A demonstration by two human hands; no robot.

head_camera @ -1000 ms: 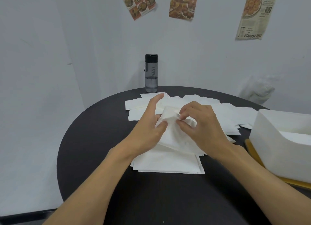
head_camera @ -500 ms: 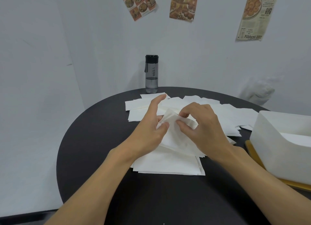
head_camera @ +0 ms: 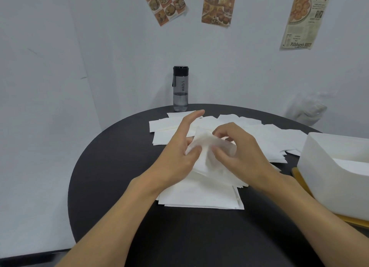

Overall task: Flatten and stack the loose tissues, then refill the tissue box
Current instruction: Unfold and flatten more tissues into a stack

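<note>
Both hands work one white tissue (head_camera: 207,145) above the middle of the round black table (head_camera: 111,167). My left hand (head_camera: 177,155) pinches its left edge with the thumb, index finger stretched out forward. My right hand (head_camera: 239,153) pinches the tissue's right part between thumb and curled fingers. Under them lies a flat stack of tissues (head_camera: 201,197) near me. Several loose tissues (head_camera: 167,131) are spread over the far half of the table. The white tissue box (head_camera: 329,171) stands open at the right, tissues visible inside.
A dark water bottle (head_camera: 180,89) stands at the table's far edge by the wall. A yellow-brown board (head_camera: 299,177) lies under the box. A white plastic bag (head_camera: 305,111) rests behind the table at the right. Posters hang on the wall.
The held tissue has risen a little and opened out between my hands. My right fingers shifted along its top edge; my left index finger stays extended.
</note>
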